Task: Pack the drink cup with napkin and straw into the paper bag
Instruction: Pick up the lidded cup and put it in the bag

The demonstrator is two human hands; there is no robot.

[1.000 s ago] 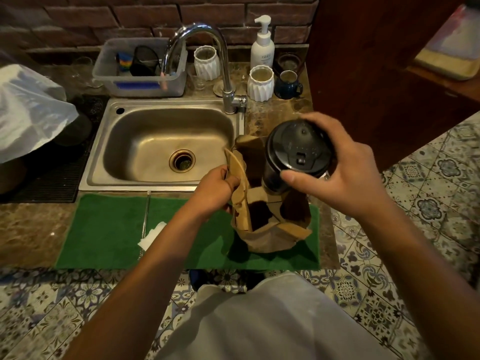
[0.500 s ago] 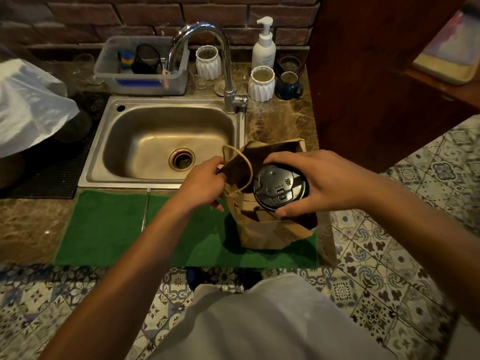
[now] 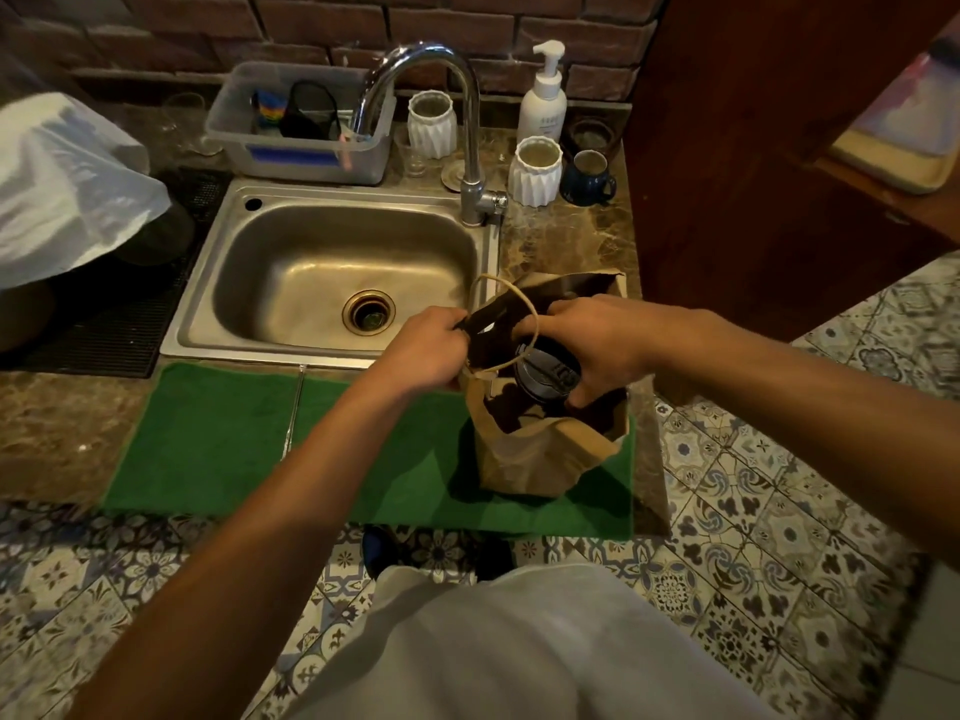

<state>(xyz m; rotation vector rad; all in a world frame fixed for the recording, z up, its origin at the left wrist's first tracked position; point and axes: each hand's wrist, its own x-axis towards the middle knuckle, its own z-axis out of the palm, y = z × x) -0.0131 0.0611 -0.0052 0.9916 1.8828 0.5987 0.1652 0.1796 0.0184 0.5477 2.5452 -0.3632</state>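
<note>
A brown paper bag (image 3: 540,459) with thin loop handles stands upright on the right end of a green mat (image 3: 218,439). Inside its open mouth sits the drink cup (image 3: 545,374), of which only the black lid shows. My right hand (image 3: 592,343) reaches into the bag and grips the cup's lid from above. At the bag's left rim, my left hand (image 3: 431,350) pinches the edge by the handle and holds the mouth apart. A straw (image 3: 292,413) lies on the mat near its middle. My left arm may hide the napkin; I cannot see it.
A steel sink (image 3: 332,272) with a tall tap (image 3: 467,127) lies behind the mat. White ribbed cups (image 3: 535,171), a blue mug (image 3: 589,174), a soap pump bottle (image 3: 543,101) and a plastic tub (image 3: 301,127) line the back. A dark wooden cabinet (image 3: 753,174) stands right.
My right hand has lowered the cup from above the bag down into it. My left hand kept its hold on the bag's left rim.
</note>
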